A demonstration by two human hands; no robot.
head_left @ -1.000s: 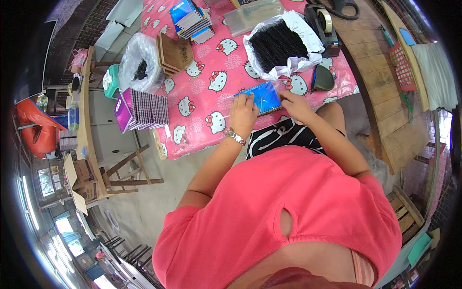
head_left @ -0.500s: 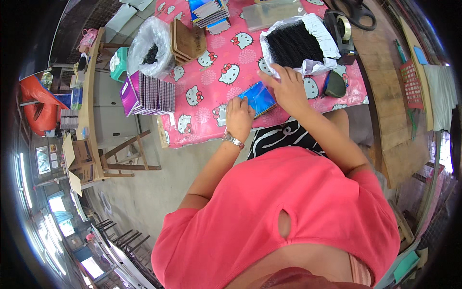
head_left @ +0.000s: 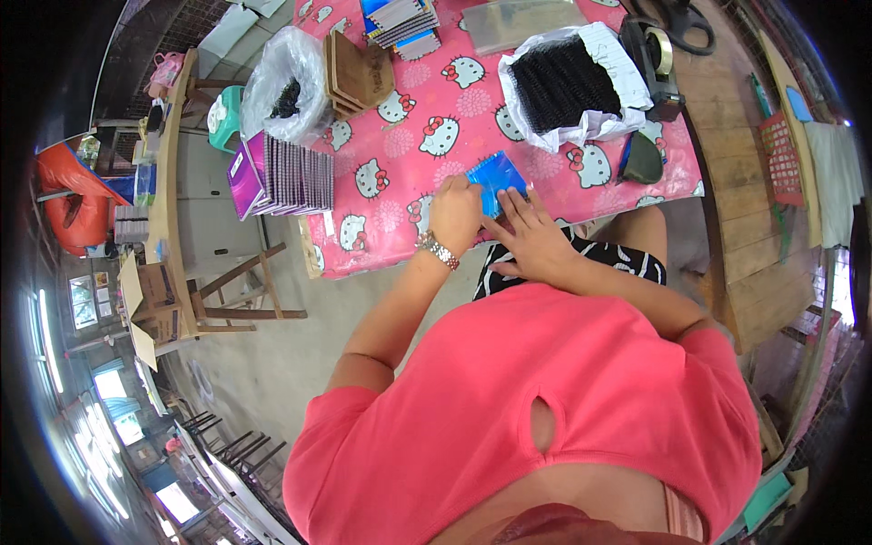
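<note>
A small blue notebook (head_left: 500, 174) lies on a pink tablecloth (head_left: 400, 168) with cartoon cats, close to the table's near edge. My left hand (head_left: 456, 216) is closed, its curled fingers gripping the notebook's left side. My right hand (head_left: 538, 243) rests flat with fingers stretched over the notebook's near right edge. Beyond them, black plastic binding coils (head_left: 565, 86) fill an opened white wrapper (head_left: 545, 138). The hands hide the notebook's near edge.
Purple spiral notebooks (head_left: 295, 177) stand in a row at left, beside a clear bag (head_left: 286, 68) and brown boards (head_left: 363, 77). More blue notebooks (head_left: 400, 23) are stacked at the back. A tape dispenser (head_left: 663, 68) and a dark green rounded object (head_left: 642, 159) sit at right.
My right hand has come from beyond the notebook's upper right down to its near edge. My left hand still grips the left side, its fingers more curled.
</note>
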